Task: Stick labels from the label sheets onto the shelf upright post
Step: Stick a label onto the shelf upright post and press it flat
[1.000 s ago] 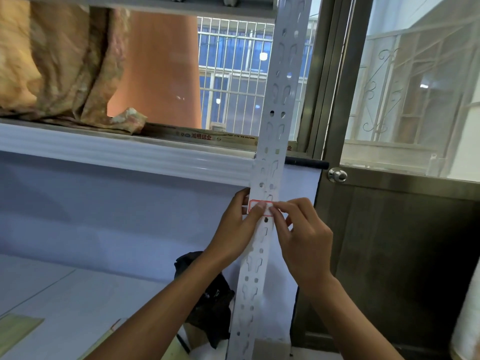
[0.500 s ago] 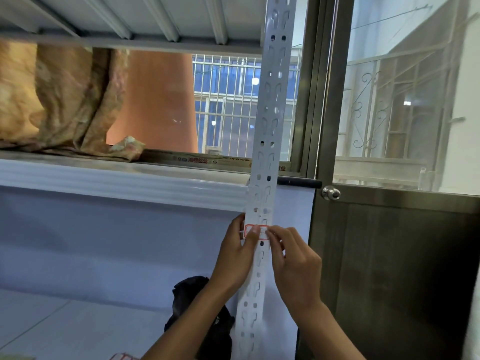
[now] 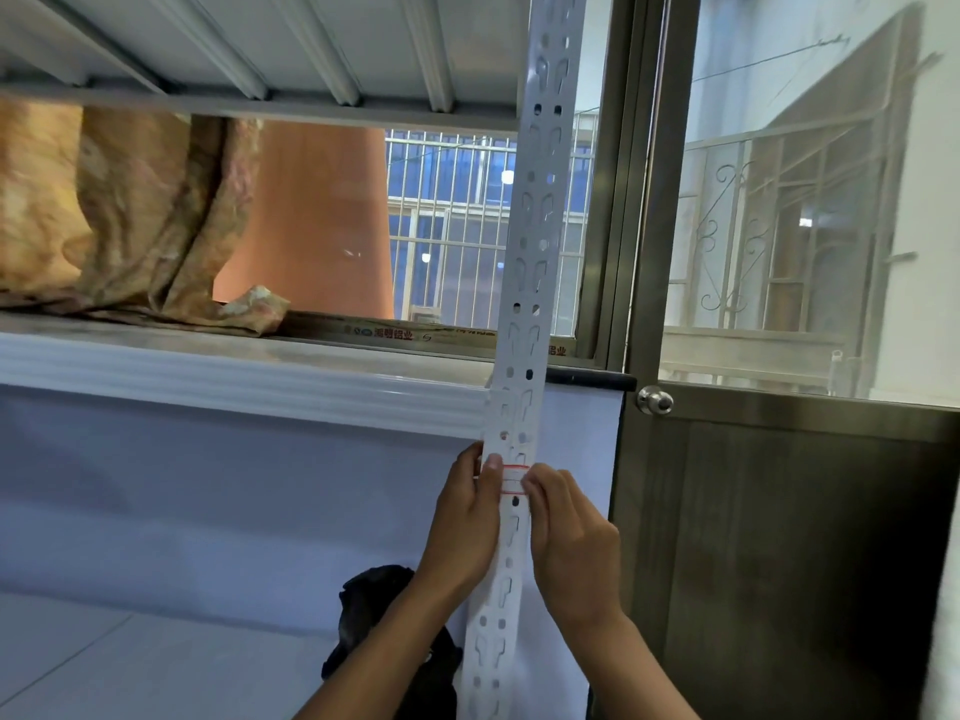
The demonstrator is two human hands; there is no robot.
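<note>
A white perforated shelf upright post runs from the top of the view down to the bottom centre. A small white label with a red border lies across the post at hand height. My left hand wraps the post's left edge, its thumb pressing the label's left end. My right hand is on the post's right side, with fingertips on the label's right end. No label sheet is in view.
A metal shelf spans overhead to the left. Patterned fabric lies on a ledge. A dark bag sits on the floor behind my left forearm. A door with a round knob stands right of the post.
The view has tilted upward, so the hands and label sit lower in frame. Both hands have stayed on the label, thumbs and fingertips closing in over its ends.
</note>
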